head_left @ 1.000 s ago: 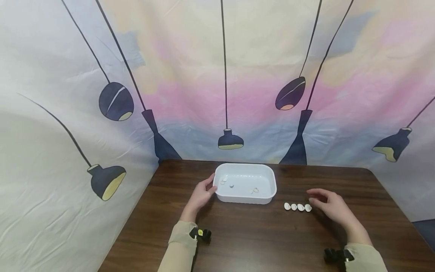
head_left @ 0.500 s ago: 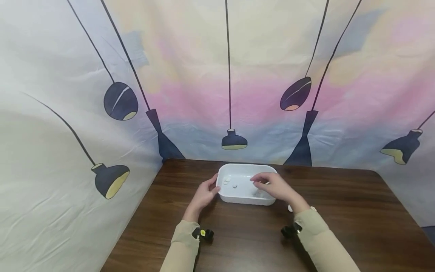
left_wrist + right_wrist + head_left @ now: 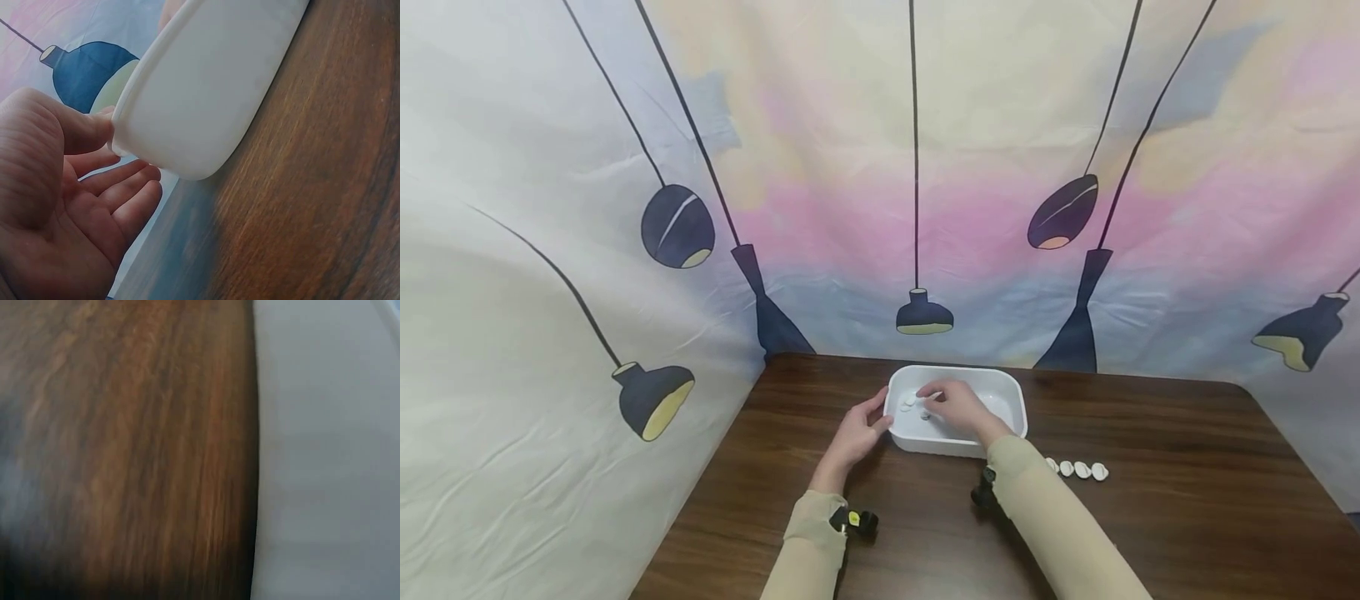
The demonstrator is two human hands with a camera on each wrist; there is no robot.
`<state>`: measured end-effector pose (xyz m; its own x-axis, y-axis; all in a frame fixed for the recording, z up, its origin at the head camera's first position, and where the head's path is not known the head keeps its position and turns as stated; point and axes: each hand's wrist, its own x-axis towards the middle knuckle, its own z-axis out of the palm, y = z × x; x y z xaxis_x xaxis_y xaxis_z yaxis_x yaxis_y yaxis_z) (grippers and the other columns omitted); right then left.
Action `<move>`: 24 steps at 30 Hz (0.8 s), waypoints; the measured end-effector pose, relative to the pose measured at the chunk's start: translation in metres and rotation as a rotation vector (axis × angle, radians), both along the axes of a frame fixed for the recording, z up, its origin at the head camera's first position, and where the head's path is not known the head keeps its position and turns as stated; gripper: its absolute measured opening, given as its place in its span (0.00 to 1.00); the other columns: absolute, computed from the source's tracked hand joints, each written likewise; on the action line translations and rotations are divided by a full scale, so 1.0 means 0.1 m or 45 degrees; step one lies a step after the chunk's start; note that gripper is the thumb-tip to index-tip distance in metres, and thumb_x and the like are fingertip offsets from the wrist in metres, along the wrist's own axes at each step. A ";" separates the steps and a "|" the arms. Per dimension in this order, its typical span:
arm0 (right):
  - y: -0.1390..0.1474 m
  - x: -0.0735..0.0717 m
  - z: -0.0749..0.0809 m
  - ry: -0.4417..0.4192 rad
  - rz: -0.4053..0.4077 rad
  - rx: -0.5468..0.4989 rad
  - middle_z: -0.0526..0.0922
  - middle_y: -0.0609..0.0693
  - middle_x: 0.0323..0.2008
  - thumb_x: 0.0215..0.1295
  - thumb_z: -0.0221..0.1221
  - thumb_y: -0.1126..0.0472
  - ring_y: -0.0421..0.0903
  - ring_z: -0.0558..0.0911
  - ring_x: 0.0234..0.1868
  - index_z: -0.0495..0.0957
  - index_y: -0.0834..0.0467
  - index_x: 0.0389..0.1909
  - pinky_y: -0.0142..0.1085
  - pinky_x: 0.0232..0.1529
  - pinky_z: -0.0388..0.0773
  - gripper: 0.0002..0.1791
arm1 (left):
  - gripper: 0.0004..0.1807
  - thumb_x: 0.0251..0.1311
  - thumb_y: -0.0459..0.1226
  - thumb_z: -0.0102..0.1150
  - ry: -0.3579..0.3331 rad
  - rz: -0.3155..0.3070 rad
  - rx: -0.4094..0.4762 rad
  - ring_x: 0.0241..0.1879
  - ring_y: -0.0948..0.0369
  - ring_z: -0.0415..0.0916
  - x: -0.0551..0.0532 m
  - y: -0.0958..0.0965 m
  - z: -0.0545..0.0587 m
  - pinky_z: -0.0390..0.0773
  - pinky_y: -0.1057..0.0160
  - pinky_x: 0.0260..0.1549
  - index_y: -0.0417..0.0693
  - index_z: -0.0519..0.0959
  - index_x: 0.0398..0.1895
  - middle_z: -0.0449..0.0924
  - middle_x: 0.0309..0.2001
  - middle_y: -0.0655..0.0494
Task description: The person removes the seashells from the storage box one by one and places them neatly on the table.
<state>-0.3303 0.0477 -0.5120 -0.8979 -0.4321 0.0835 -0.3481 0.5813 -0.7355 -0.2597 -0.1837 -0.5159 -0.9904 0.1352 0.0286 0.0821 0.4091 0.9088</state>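
In the head view my left hand (image 3: pixel 855 433) grips the left end of a white rectangular tray (image 3: pixel 1017 400). In the left wrist view the thumb (image 3: pixel 90 131) presses on the tray's rim, with the other fingers behind and below its corner. My right hand (image 3: pixel 958 408) reaches into the tray from the right, thumb and forefinger apart and slightly bent. Its fingertips are close to small white shell-like pieces (image 3: pixel 908 403) at the tray's left side. A small greyish piece (image 3: pixel 926 416) lies just below them. The hand hides the tray's middle.
On the brown wooden table (image 3: pixel 1165 433), several white shell-like pieces (image 3: pixel 1082 470) lie in a row to the tray's right, partly behind the right sleeve (image 3: pixel 1052 500). A cloth backdrop (image 3: pixel 992 167) with printed lamps hangs behind the table.
My right hand has moved left from beside the row of white pieces, over the tray's right side, to its left part. The left hand has stayed on the tray's left end.
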 end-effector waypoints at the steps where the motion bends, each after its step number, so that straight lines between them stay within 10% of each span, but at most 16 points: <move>1: -0.04 -0.01 -0.01 0.020 -0.003 0.006 0.90 0.50 0.52 0.72 0.65 0.66 0.48 0.87 0.50 0.90 0.56 0.51 0.47 0.59 0.83 0.11 | 0.32 0.78 0.34 0.58 0.002 -0.001 0.004 0.78 0.44 0.64 0.00 0.00 0.00 0.67 0.44 0.74 0.42 0.65 0.82 0.65 0.80 0.44; 24: -0.25 -0.02 -0.02 0.154 0.061 0.270 0.90 0.52 0.52 0.72 0.64 0.64 0.52 0.84 0.61 0.90 0.58 0.53 0.48 0.70 0.76 0.13 | 0.31 0.78 0.33 0.58 0.032 -0.018 0.063 0.76 0.45 0.67 0.03 0.02 0.00 0.68 0.45 0.73 0.41 0.66 0.81 0.66 0.79 0.42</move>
